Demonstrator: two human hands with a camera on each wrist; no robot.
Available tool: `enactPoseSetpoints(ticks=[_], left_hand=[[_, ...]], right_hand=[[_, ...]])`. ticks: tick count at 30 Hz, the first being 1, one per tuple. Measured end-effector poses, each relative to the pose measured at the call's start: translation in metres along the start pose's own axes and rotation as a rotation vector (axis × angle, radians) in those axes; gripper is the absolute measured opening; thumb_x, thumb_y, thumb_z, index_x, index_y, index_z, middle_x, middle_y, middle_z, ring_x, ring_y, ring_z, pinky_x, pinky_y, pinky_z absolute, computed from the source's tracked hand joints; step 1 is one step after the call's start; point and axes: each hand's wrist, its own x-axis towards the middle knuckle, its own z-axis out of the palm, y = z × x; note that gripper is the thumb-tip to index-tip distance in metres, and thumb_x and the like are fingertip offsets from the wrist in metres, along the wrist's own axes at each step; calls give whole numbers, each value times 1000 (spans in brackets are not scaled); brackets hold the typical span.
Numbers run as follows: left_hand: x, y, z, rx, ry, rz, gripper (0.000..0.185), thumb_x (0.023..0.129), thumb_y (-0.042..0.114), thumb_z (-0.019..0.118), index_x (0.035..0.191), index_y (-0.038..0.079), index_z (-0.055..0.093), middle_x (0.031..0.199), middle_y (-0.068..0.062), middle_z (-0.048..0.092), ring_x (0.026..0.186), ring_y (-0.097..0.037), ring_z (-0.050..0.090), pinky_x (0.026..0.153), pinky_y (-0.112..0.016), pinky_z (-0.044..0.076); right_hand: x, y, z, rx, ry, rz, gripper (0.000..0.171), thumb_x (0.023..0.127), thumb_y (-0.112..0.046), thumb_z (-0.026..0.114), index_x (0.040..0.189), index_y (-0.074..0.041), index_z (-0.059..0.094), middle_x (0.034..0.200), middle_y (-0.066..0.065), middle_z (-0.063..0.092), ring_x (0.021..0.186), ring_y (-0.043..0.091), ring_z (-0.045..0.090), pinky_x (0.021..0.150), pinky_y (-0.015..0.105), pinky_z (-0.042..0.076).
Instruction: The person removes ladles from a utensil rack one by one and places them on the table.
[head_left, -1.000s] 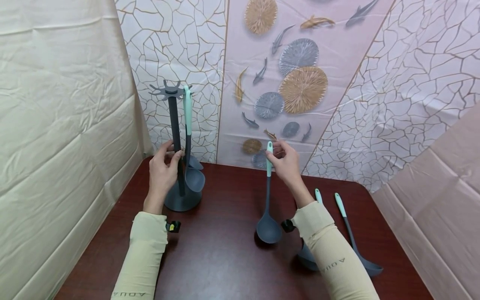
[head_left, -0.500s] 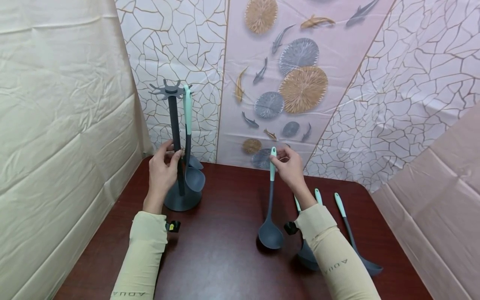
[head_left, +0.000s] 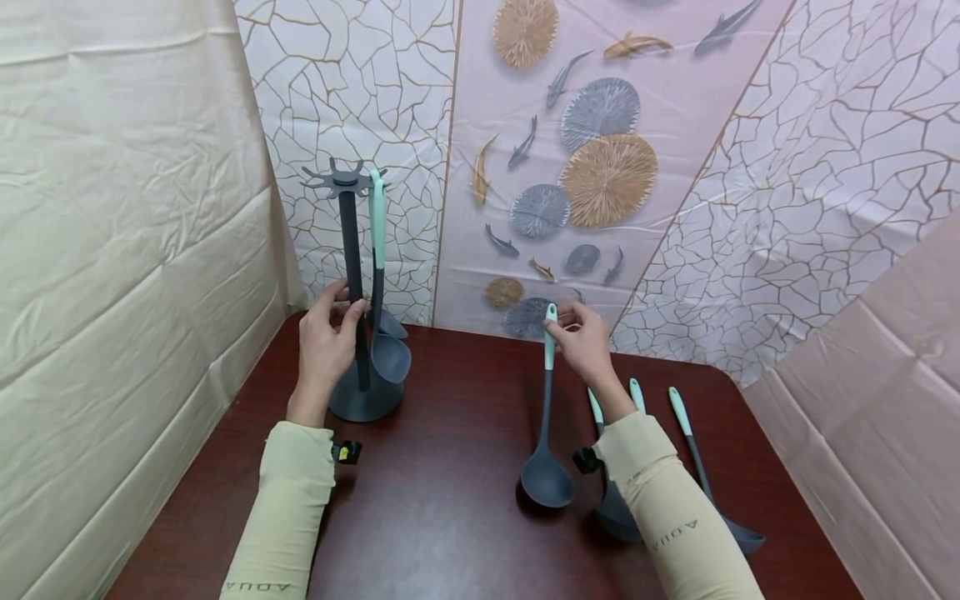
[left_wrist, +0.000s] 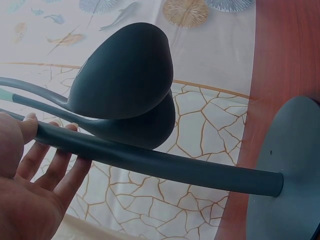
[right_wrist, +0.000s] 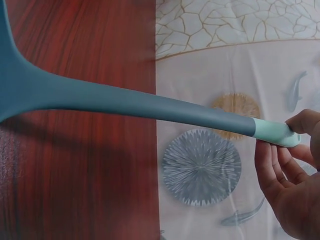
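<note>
Head view: my right hand point(head_left: 583, 343) pinches the mint tip of a ladle point(head_left: 547, 433) standing nearly upright, bowl on the table point(head_left: 450, 517), well right of the rack point(head_left: 352, 283) whose post my left hand point(head_left: 324, 350) grips. Left wrist: fingers point(left_wrist: 55, 167) curl round the post beside two hung ladles point(left_wrist: 125, 85). Right wrist: fingertips point(right_wrist: 300, 122) hold only the handle's end.

Head view bright, even, diffuse light; soft short shadows under the ladle point(head_left: 547, 479) bowl on the desk point(head_left: 450, 517). Mild wide-angle bending at the edges, no glare. Left wrist view darker, ladle bowls point(left_wrist: 125, 75) backlit, near palm at 8 o'clock soft. Right wrist view sharp centrally, dim at 7 o'clock, slight blur at 9 o'clock.
</note>
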Motion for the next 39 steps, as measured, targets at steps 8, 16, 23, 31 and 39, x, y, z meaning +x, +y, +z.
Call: enactPoseSetpoints(ticks=[8, 16, 23, 31, 39], left_hand=[[0, 1, -1, 2, -4, -2, 43, 107, 21, 66, 147, 7, 61, 126, -15, 68, 107, -24, 72, 82, -41, 61], [0, 1, -1, 11, -2, -5, 44, 107, 21, 66, 149, 7, 60, 127, -15, 69, 109, -25, 71, 80, -29, 58], [0, 1, 0, 10, -1, -6, 43, 107, 21, 66, 148, 7, 60, 127, -15, 69, 109, -26, 71, 78, -18, 54], [0, 1, 0, 15, 7, -9, 44, 107, 20, 66, 148, 6, 60, 127, -17, 68, 109, -27, 71, 76, -9, 49], [0, 1, 0, 0, -1, -10, 43, 107, 19, 66, 148, 7, 60, 126, -16, 69, 108, -26, 71, 76, -9, 50]], right_hand=[[-3, 10, -1, 3, -8, 29, 26, 102, -17, 73, 123, -3, 69, 105, 18, 66, 87, 33, 69, 64, 34, 62], [-6, 22, -2, -19, -5, 58, 28, 102, -21, 73, 123, -3, 69, 109, 18, 68, 91, 34, 71, 68, 35, 62], [-7, 34, -2, -16, -7, 91, 28, 102, -21, 73, 121, -1, 70, 109, 18, 68, 88, 31, 71, 67, 33, 62], [-8, 40, -3, -13, -6, 108, 23, 102, -17, 72, 119, -1, 70, 108, 19, 68, 76, 25, 71, 63, 33, 61], [-9, 48, -3, -12, -8, 134, 23, 102, -17, 73, 118, 0, 71, 106, 19, 69, 77, 29, 71, 75, 55, 62]])
